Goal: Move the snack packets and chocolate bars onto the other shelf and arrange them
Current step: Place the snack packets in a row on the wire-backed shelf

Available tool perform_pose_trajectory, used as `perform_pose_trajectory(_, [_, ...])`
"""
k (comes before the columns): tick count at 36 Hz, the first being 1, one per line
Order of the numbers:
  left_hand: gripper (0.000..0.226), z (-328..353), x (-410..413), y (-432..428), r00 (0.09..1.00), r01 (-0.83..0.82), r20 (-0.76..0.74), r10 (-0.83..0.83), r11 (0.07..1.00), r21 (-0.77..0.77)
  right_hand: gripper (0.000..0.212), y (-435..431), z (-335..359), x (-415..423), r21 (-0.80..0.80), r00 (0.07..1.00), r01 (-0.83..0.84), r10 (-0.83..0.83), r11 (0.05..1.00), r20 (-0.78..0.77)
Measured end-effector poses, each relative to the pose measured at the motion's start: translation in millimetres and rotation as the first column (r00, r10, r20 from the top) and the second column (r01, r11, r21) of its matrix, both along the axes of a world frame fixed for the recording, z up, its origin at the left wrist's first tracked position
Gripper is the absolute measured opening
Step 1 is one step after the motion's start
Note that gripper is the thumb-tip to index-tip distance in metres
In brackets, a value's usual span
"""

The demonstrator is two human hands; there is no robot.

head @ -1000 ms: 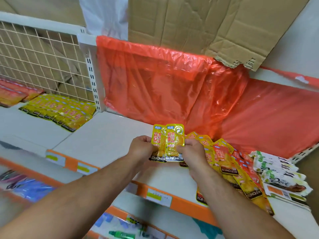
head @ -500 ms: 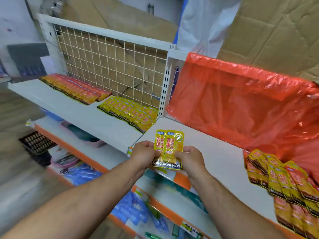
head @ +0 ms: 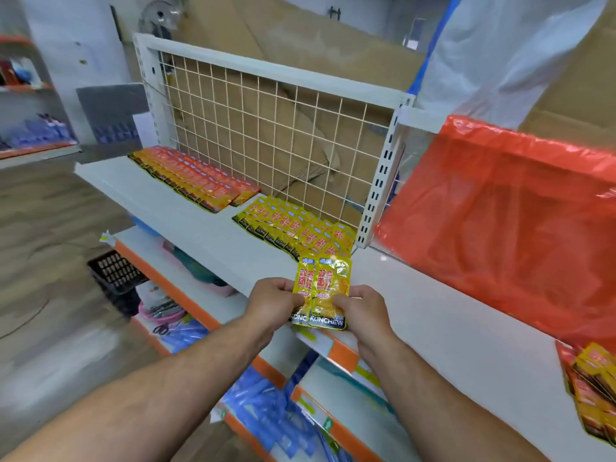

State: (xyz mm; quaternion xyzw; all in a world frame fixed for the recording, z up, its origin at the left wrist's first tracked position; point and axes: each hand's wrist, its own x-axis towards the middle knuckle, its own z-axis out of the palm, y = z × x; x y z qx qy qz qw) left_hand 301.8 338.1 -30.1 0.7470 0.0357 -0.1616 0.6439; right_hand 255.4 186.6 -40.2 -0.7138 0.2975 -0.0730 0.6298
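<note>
Held packets: two yellow snack packets (head: 321,291), overlapped and upright with the black KONCHEW band at the bottom, are near the middle of the view, above the front edge where the two shelves meet.
Left hand: the left hand (head: 271,303) is at 9 o'clock of the pair, fingers curled, pinching its left edge.
Right hand: the right hand (head: 361,311) is at 4 o'clock of the pair, thumb on the front, gripping its lower right part.
Left shelf: the white left shelf (head: 186,221) carries a row of yellow packets (head: 293,228) at 12 o'clock of the hands, its near end just beyond the held pair. A row of orange packets (head: 196,181) lies at 10 o'clock.
Back panel: a wire grid (head: 266,128) stands behind both rows.
Right shelf: the right shelf (head: 450,328) runs toward 4 o'clock, where a pile of packets (head: 593,388) lies at the frame edge.
Red sheet: a red plastic sheet (head: 500,221) hangs at 2 o'clock.
</note>
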Motion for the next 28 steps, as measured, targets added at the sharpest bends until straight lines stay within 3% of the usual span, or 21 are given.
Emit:
perform_pose_trajectory(6, [0.029,2,49,13,0.994,-0.097,0.068,0.089,0.988,0.12,0.025,12,1,56,0.009,0.996,-0.077,0.077,0.997,0.034])
perform_pose_trajectory(11, [0.017,5,74,26,0.975,-0.131,0.212,0.068,0.944,0.301,0.029,26,3,87,-0.012,0.994,-0.104,0.105,0.994,0.04])
perform_pose_trajectory(14, [0.016,7,93,35,0.966,-0.149,0.253,0.056,0.918,0.368,0.018,34,4,105,-0.022,0.992,-0.116,0.117,0.993,0.046])
perform_pose_trajectory(17, [0.019,6,116,47,0.96,-0.155,0.275,0.047,0.909,0.386,0.011,43,2,127,-0.042,0.993,-0.104,0.107,0.994,0.053])
perform_pose_trajectory(28, [0.006,-18,235,100,0.94,-0.052,0.321,-0.117,0.878,0.475,0.027,103,-14,223,-0.093,1.0,0.014,-0.013,0.996,0.002])
